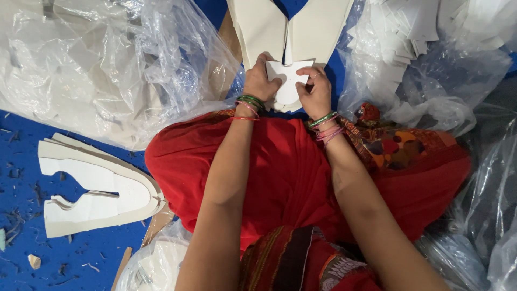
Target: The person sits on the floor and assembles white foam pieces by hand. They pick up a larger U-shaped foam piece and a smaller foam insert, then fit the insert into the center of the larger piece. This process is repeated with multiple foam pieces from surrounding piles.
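Hands at 12 o'clock | left hand (pixel 260 81) and right hand (pixel 316 91) both pinch white die-cut card piece (pixel 287 81) over U-shaped card stack (pixel 291 27) | judgement: steady grip, align edges.

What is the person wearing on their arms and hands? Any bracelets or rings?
Both arms are bare, with no sleeves showing. The left hand has a stack of thin bangles at its wrist: green ones, then pink and red ones. The right hand has green bangles and several pink ones at its wrist, plus what looks like a small ring on one finger. No gloves and no watch.
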